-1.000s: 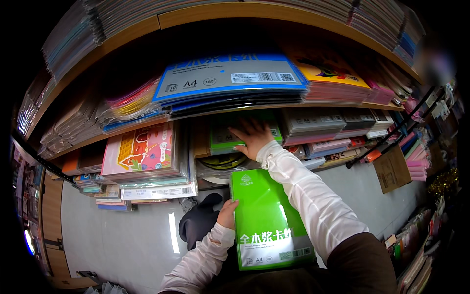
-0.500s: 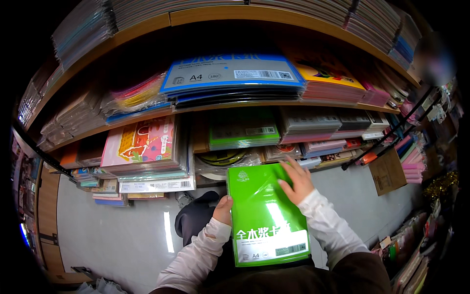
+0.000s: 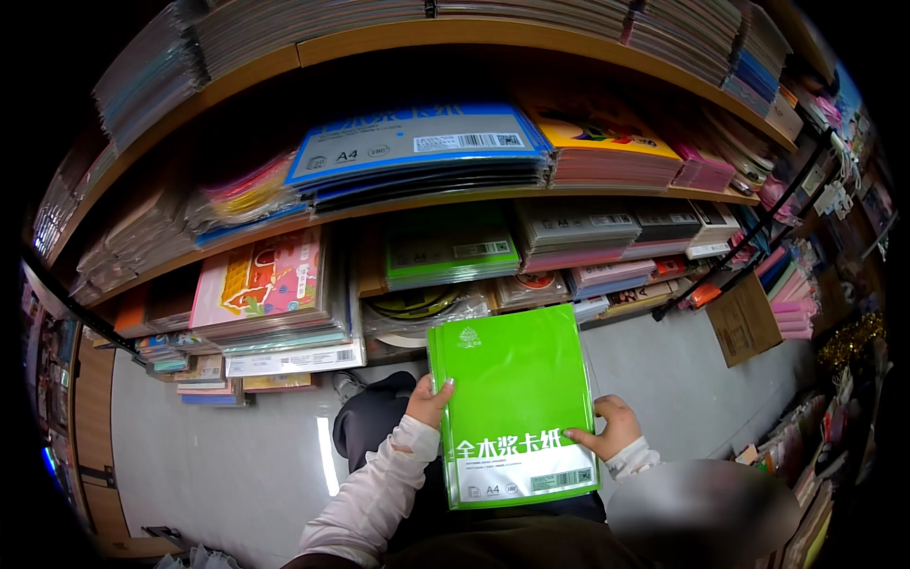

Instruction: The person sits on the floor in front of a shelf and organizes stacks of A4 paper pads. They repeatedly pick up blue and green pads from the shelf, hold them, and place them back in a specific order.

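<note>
Two hands gripping one green paper pack (image 3: 512,403): left hand (image 3: 428,400) clamped on its left edge, right hand (image 3: 607,429) pinching the lower right edge. Held flat-faced toward the camera above the lap, long axis running away from the body, top end pointing at the lower shelf (image 3: 398,207), white label strip nearest. Beyond, wooden shelves crammed with stacked paper packs; below, grey floor (image 3: 218,455) and a brown cardboard box (image 3: 744,321) at right.
</note>
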`<action>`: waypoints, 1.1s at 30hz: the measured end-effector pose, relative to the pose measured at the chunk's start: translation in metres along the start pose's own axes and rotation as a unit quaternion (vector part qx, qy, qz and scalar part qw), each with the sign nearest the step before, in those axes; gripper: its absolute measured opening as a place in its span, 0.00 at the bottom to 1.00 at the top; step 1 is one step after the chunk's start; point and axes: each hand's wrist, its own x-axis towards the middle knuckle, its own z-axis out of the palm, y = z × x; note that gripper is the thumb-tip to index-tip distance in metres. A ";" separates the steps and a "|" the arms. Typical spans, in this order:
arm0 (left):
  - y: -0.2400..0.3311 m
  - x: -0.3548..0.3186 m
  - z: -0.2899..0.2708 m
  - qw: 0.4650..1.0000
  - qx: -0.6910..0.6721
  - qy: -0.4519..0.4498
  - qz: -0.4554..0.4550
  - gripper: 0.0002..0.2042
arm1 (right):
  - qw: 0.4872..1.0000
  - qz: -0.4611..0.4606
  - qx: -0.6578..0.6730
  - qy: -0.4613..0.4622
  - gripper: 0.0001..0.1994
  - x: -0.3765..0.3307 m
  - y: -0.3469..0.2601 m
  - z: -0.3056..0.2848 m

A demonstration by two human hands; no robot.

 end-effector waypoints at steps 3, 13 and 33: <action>0.007 -0.003 0.006 1.000 0.011 0.006 0.008 0.10 | 0.996 -0.059 0.022 0.068 0.16 0.004 -0.021 -0.014; 0.002 -0.004 0.001 0.998 -0.031 0.053 -0.011 0.12 | 0.860 0.063 0.440 -0.252 0.29 -0.005 -0.043 -0.043; -0.002 0.006 -0.013 0.937 -0.335 -0.049 -0.088 0.13 | 0.667 0.057 0.680 -0.300 0.32 0.114 -0.067 0.027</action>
